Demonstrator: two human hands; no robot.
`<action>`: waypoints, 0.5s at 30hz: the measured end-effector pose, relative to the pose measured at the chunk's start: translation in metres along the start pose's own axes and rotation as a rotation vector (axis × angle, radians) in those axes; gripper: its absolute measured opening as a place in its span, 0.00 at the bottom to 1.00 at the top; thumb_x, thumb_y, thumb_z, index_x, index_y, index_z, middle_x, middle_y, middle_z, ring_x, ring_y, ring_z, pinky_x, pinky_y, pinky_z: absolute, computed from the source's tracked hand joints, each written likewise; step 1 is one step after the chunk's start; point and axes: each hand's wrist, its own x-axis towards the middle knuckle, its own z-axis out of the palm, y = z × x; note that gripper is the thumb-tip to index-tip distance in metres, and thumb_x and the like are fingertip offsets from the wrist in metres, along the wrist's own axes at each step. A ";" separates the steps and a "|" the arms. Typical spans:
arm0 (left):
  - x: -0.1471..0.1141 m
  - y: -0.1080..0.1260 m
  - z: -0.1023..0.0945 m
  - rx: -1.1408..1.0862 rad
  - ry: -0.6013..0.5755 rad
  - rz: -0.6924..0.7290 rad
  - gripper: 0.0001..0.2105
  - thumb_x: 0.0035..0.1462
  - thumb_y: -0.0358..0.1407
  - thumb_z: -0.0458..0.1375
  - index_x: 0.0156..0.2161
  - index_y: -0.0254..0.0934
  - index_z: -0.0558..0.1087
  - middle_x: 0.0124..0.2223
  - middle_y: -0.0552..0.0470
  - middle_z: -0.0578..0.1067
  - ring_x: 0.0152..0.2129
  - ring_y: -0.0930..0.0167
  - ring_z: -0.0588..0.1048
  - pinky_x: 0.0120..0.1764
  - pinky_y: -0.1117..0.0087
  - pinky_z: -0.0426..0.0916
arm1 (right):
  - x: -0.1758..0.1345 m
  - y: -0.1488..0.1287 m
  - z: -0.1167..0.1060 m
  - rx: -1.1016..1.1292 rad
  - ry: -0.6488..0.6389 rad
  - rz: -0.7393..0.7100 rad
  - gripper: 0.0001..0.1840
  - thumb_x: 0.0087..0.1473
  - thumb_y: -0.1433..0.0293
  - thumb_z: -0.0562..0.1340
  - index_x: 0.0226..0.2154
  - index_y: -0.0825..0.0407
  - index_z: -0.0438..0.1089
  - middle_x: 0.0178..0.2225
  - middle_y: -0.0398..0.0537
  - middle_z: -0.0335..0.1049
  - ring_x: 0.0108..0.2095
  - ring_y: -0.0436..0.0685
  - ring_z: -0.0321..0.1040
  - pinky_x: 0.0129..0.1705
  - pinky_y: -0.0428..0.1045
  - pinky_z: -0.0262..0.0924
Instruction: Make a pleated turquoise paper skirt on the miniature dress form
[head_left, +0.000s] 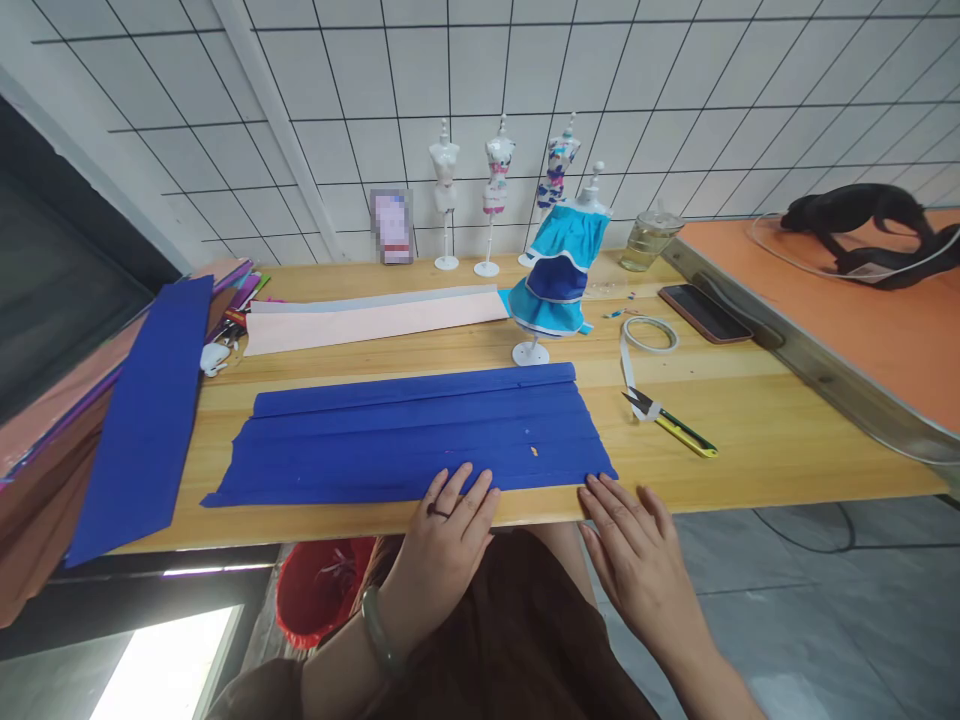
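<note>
A wide sheet of dark blue crepe-like material (pixel 390 440) lies flat near the table's front edge, with long creases running along it. My left hand (pixel 454 535) rests on its near edge, right of the middle, fingers stretched out flat. At the sheet's near right corner, my right hand (pixel 630 550) touches the edge with its fingertips, its fingers extended. Neither hand grips anything. Behind the sheet stands a small dress form (pixel 559 270) in a tiered light and dark blue dress. Yellow-handled thread snips (pixel 671 422) lie to the right, beside a roll of white tape (pixel 651 335).
Three more small dress forms (pixel 495 185) stand along the tiled wall. A pale pink strip (pixel 375 322) lies behind the blue sheet. Coloured sheets (pixel 146 420) hang over the left edge. A phone (pixel 703 312) and a cup (pixel 649 240) are at right; a red bin (pixel 315 600) stands below.
</note>
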 end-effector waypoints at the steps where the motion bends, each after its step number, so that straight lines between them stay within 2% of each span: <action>1: 0.000 0.000 0.000 -0.003 -0.003 0.001 0.18 0.63 0.36 0.50 0.57 0.37 0.65 0.61 0.51 0.66 0.58 0.60 0.62 0.58 0.54 0.58 | -0.002 0.002 -0.001 -0.008 0.003 0.015 0.20 0.59 0.73 0.56 0.54 0.55 0.63 0.51 0.56 0.70 0.54 0.62 0.64 0.59 0.63 0.48; 5: 0.001 -0.001 0.000 -0.004 -0.006 0.009 0.17 0.63 0.35 0.51 0.56 0.37 0.65 0.60 0.51 0.66 0.58 0.61 0.63 0.58 0.53 0.58 | 0.003 -0.004 0.000 -0.010 0.009 0.031 0.22 0.60 0.71 0.55 0.56 0.57 0.61 0.52 0.58 0.70 0.56 0.63 0.62 0.60 0.65 0.44; 10: 0.001 -0.001 0.002 0.011 0.026 0.014 0.17 0.62 0.35 0.51 0.56 0.38 0.66 0.60 0.51 0.67 0.58 0.61 0.63 0.58 0.54 0.59 | 0.017 -0.024 0.004 0.041 -0.073 -0.074 0.22 0.61 0.69 0.54 0.57 0.56 0.59 0.56 0.56 0.66 0.59 0.62 0.57 0.62 0.68 0.38; 15: 0.000 -0.001 0.005 0.035 0.042 0.019 0.17 0.62 0.35 0.52 0.56 0.38 0.66 0.59 0.50 0.68 0.57 0.61 0.64 0.57 0.54 0.59 | 0.005 -0.009 0.003 0.007 -0.048 -0.001 0.23 0.61 0.70 0.53 0.58 0.57 0.58 0.54 0.58 0.67 0.58 0.63 0.60 0.61 0.67 0.42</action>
